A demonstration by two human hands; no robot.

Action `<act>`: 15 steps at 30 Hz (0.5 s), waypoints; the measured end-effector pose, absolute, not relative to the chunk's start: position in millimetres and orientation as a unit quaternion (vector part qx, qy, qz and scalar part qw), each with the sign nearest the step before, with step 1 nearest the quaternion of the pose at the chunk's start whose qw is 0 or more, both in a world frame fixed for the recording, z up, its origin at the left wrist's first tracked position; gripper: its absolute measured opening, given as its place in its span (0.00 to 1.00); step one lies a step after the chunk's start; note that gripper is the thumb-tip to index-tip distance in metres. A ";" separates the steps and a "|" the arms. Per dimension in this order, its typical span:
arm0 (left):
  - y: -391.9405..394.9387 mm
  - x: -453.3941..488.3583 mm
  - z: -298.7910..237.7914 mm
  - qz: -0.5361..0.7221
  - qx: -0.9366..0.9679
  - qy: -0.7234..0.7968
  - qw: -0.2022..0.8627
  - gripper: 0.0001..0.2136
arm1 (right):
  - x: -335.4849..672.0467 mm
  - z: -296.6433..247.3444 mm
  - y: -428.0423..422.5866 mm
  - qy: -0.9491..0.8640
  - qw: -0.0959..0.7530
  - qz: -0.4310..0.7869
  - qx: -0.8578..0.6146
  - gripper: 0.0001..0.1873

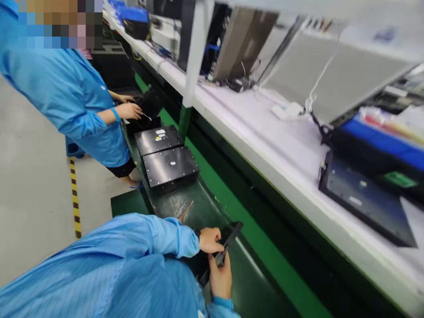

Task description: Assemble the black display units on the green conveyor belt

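Observation:
My left hand is closed at the upper edge of a black flat part, tilted up and seen nearly edge-on. Just below it, my right hand grips the same part with the thumb and fingers around its edge. The part's face and its lower end are mostly hidden by my hands and blue sleeves, so its exact kind cannot be made out. Both hands are over the dark green bench top. Near my left sleeve lies a thin orange-brown object.
Two black metal boxes rest farther along the bench. Past them, a co-worker in blue handles a dark part and a thin tool. A white shelf runs alongside, carrying a dark panel and grey equipment. A white-green post rises behind the boxes.

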State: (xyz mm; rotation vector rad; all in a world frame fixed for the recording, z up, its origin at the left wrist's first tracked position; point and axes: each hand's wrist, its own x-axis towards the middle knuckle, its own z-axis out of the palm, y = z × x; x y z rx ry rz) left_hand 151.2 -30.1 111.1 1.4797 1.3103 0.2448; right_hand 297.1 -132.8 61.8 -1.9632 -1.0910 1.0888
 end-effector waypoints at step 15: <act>-21.5 163.7 118.6 -0.011 0.697 0.574 0.430 0.13 | 314.7 26.7 -45.1 -0.324 0.452 0.512 -0.654 0.36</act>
